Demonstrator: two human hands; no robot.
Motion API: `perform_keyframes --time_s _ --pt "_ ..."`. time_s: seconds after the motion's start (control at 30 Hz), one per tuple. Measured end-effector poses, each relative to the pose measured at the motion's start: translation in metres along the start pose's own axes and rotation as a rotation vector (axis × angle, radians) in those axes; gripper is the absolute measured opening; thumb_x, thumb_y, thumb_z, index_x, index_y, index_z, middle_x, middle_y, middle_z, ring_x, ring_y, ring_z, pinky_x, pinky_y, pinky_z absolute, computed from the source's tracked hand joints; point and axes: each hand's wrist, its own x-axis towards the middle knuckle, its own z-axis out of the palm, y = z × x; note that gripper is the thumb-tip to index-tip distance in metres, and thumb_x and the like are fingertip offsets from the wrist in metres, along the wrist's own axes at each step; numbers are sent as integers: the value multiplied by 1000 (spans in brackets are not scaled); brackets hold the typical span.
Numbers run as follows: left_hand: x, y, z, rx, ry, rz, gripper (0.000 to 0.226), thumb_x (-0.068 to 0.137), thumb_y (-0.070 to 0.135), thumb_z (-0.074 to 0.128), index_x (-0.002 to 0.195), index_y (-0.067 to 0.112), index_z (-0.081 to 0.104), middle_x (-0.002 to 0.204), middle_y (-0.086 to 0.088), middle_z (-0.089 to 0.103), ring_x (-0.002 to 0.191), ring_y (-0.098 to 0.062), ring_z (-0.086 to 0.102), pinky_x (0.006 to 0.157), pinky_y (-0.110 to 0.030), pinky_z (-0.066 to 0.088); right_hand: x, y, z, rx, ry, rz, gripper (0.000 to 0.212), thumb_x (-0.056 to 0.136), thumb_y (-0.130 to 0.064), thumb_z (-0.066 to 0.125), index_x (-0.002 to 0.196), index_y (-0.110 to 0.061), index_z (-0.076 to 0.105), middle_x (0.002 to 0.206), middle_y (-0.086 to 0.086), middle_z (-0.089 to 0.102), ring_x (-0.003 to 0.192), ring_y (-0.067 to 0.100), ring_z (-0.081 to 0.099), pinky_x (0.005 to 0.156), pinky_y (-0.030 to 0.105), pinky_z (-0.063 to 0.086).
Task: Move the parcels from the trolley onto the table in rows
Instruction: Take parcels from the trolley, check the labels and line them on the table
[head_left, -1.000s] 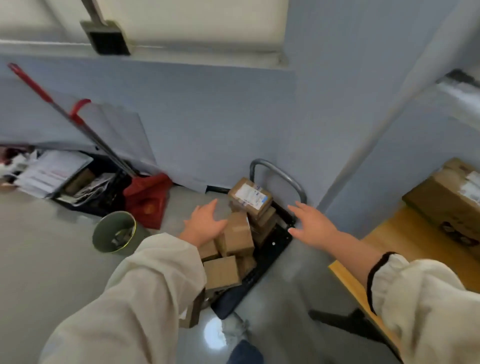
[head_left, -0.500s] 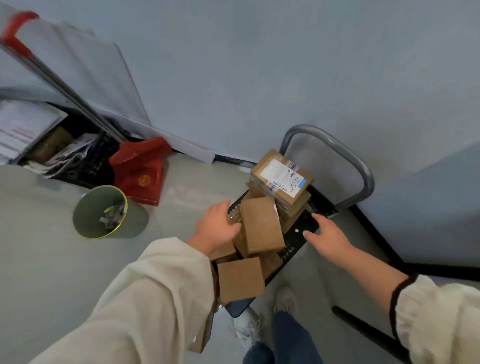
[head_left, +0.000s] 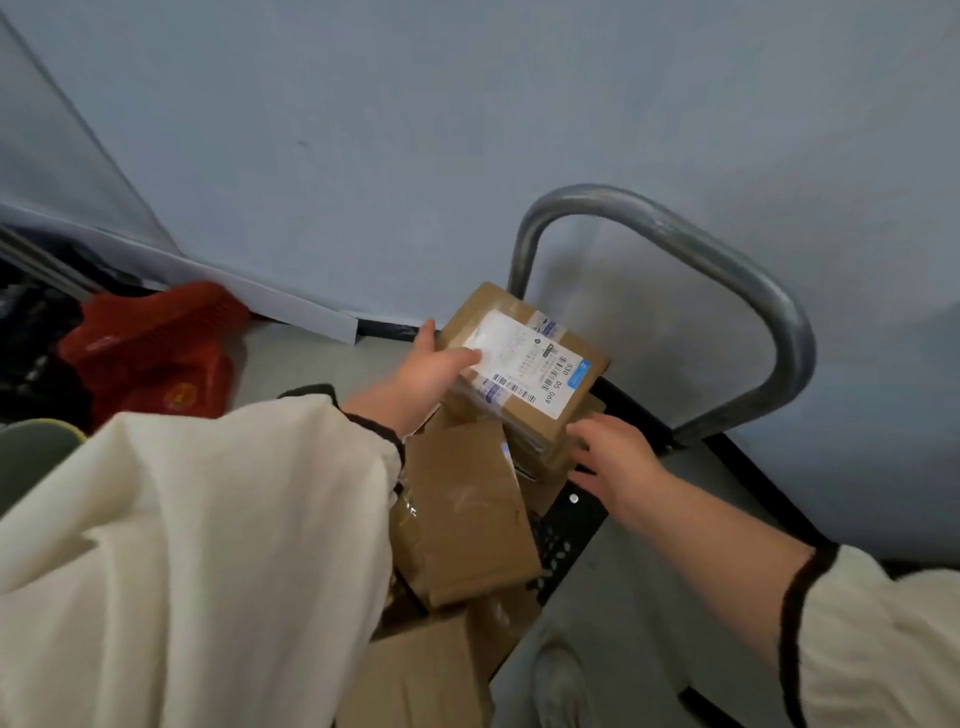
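head view, left hand (head_left: 427, 375) pinching top parcel (head_left: 530, 364) on trolley (head_left: 563, 530) stack, right hand (head_left: 614, 458) fingers spread, just beside it

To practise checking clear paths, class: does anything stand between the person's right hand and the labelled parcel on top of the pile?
Nothing visible does. The right hand is open beside the near corner of the labelled parcel, with nothing between them. The left hand grips the parcel's far side.

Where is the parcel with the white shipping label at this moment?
In the head view, near the centre, the labelled parcel tops the stack on the trolley, just before its grey handle; the left hand grips its left edge.
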Motion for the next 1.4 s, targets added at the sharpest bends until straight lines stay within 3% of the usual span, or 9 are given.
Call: perform_keyframes --time_s 0.2,0.3,0.47,0.6,0.7,0.83,0.97,1.17,1.4 --pt "-14 6 5 56 49 11 71 89 19 61 148 16 21 142 -3 40 106 -14 42 85 -29 37 -13 0 0 94 -108 -3 15 92 -16 52 98 -27 59 97 -5 67 90 11 63 73 26 46" --pt "-38 20 -4 85 58 69 69 89 14 59 148 16 23 144 -3 37 114 -16 43 92 -31 39 -38 -15 -6 30 -119 -78 23 93 -13 50 102 -31 60 105 -8 67 97 8 62 88 29 45" --pt "-105 71 -36 -25 96 151 59 90 -1 48 144 16 31 142 1 42 113 -13 51 83 -25 45 -123 -69 -23 -133 -70 -283 26 91 -12 51 91 -36 61 89 -21 67 78 -5 62 63 19 45" --pt "-184 120 -76 -43 157 326 54 89 -2 50 137 21 41 120 13 52 95 3 54 76 -12 44 -214 -116 -22 -156 -61 -554 44 89 -8 55 117 -42 55 104 -30 64 94 -10 60 69 12 46" --pt "-260 158 -108 -58 246 443 50 86 -5 55 129 19 48 116 11 54 104 -4 50 79 -3 40 -288 -141 -3 -172 -50 -682 55 88 -9 58 134 -37 44 120 -22 58 104 -12 55 72 5 45" --pt "-346 194 -163 -234 351 533 43 87 -7 55 120 20 51 113 8 59 97 -4 56 80 -9 45 -372 -165 42 -184 -63 -851 47 87 -13 60 117 -48 52 116 -12 59 95 -20 53 68 0 43" --pt "-416 211 -219 -333 475 594 42 88 1 60 114 33 55 115 17 61 97 5 60 77 -8 47 -435 -195 89 -241 -139 -966 42 86 -22 60 111 -54 51 117 -7 55 101 1 56 86 31 49" --pt "-481 232 -263 -434 589 660 33 87 6 62 109 30 64 105 10 70 96 -6 65 82 -27 55 -498 -239 127 -321 -224 -1088 36 89 -16 58 113 -44 55 112 1 48 105 16 55 97 38 42" --pt "-514 250 -268 -519 554 728 33 88 3 59 116 22 61 102 7 71 91 -9 68 69 -23 56 -546 -261 129 -355 -285 -1224 27 92 -20 54 86 -45 63 94 -8 51 75 -1 62 51 7 45"
